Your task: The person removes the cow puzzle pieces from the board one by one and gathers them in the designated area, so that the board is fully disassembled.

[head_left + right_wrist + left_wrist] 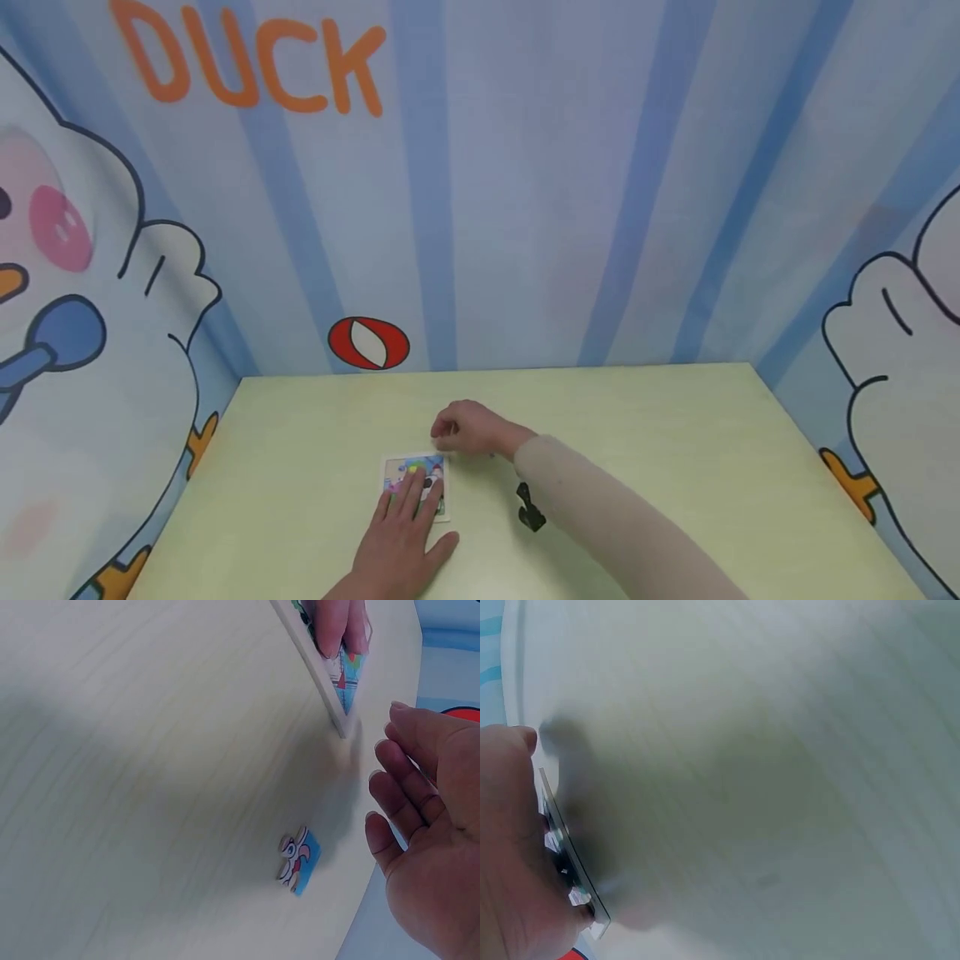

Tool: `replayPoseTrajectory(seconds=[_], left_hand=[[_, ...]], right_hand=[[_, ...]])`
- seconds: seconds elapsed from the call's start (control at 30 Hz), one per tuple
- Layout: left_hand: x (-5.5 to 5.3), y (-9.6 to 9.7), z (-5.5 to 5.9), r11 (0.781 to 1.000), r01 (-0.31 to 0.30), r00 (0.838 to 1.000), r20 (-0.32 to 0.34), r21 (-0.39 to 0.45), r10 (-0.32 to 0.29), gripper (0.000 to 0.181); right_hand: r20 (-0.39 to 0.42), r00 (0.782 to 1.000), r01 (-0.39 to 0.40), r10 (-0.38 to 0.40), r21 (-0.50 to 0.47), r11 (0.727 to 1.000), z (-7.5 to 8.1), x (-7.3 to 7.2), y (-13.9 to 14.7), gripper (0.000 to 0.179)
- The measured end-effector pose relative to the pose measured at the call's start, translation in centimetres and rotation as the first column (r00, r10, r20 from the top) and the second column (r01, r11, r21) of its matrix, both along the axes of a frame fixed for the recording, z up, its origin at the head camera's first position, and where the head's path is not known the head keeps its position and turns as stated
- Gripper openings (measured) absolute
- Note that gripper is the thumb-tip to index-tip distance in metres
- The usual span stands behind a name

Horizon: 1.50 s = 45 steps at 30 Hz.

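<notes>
Small flat jigsaw piece, blue with cartoon print and knobbly edge [300, 862], lies right of the square white-framed picture puzzle [395, 473] on the pale-yellow wood-grain counter [637, 433] — right hand [472, 427] nearer, fingers loosely curled, nothing visible in that grip. Left hand [401, 542] rests on the puzzle — fingers extended, grasping nothing.

The head camera looks forward and down from above, farthest off, taking in the bench [637, 425], the striped wall [510, 183] and, small below centre, the puzzle [393, 477]. Both wrist cameras sit close over the bench: the left sees the puzzle nearly edge-on, the right its corner and a loose piece [301, 862]. All three share the puzzle.
</notes>
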<state>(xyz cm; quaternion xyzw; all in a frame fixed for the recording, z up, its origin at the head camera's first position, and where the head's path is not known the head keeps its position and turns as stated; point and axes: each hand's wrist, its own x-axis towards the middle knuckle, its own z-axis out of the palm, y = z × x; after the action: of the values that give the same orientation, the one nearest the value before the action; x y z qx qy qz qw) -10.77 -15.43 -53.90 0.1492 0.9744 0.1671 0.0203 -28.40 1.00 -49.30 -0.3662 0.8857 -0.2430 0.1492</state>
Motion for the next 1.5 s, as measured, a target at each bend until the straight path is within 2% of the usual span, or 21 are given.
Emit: replayPoseTrajectory(seconds=[0.17,0.33,0.6,0.73,0.9,1.07,1.13,1.5], left_hand=[[-0.2,-0.2,-0.2,1.0,-0.005,1.0,-0.019,0.027,0.005,0.078],[0.0,-0.3,-0.1,1.0,0.006,1.0,-0.01,0.026,-0.006,0.08],[0.2,-0.2,-0.3,0.999,0.015,1.0,0.006,0.029,-0.015,0.08],[0.1,-0.3,-0.7,1.0,0.023,1.0,-0.003,0.015,-0.023,0.081],[0.1,-0.4,-0.7,0.999,0.035,0.999,-0.032,0.019,-0.034,0.081],[-0.1,-0.5,-1.4,0.999,0.044,0.996,-0.084,0.004,-0.044,0.08],[-0.1,-0.6,-1.4,0.999,0.044,0.995,-0.085,0.002,-0.044,0.081],[0.2,-0.7,-1.0,0.998,0.055,0.996,-0.065,0.028,-0.053,0.084]], right_hand=[[-0.007,1.0,-0.024,0.024,0.006,1.0,0.3,-0.2,-0.9,0.016],[-0.006,0.999,-0.05,0.05,0.024,0.998,0.3,-0.1,-1.7,0.017],[0.035,0.998,-0.051,0.05,0.02,0.999,0.0,0.8,-2.3,0.019],[0.022,0.997,-0.079,0.079,0.026,0.997,-0.2,1.0,-2.6,0.018],[0.015,0.995,-0.099,0.098,0.035,0.995,-0.1,1.1,-3.1,0.018],[0.008,0.995,-0.102,0.101,0.026,0.994,0.3,1.4,-3.1,0.02],[0.004,0.994,-0.109,0.109,0.022,0.994,0.3,1.4,-3.1,0.019],[0.02,0.992,-0.126,0.126,0.038,0.991,-0.1,1.6,-4.1,0.016]])
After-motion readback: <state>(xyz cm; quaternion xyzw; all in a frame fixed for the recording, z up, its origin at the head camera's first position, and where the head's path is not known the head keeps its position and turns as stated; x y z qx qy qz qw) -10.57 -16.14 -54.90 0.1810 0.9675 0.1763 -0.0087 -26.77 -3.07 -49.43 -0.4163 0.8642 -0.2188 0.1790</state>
